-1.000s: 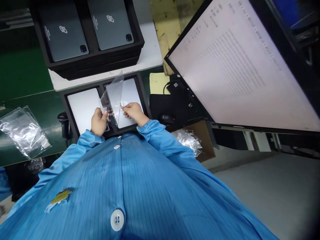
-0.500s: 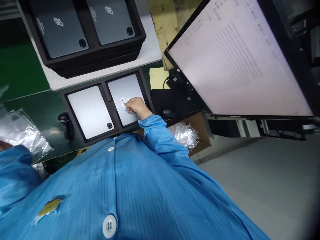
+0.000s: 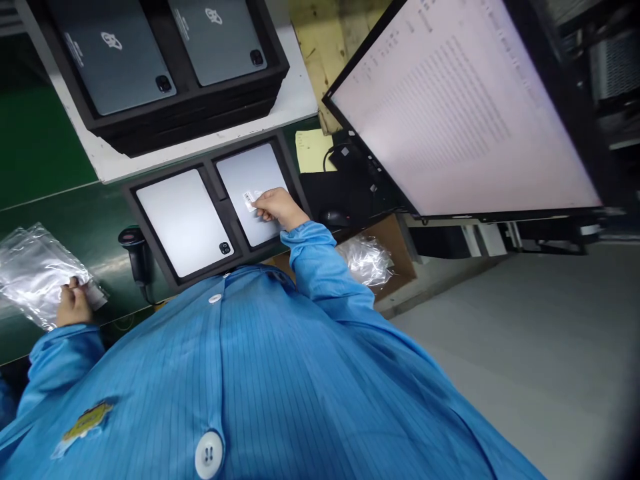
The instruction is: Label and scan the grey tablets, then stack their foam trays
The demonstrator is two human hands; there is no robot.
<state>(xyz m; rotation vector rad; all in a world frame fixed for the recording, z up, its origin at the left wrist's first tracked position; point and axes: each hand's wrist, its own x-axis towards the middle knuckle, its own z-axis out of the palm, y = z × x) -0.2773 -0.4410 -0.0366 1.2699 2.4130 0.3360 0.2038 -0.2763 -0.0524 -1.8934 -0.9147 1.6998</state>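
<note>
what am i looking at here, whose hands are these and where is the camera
The camera sits on a person's head and looks down, so the blue coat filling the bottom is their own. The right hand rests on a silver tablet in a black tray, its fingers at a small white label. A second silver tablet lies beside it. The left hand touches a pile of clear plastic bags on the green surface. A handheld scanner stands by the tray, darker tablets are stacked behind, and a large monitor is at right.
</note>
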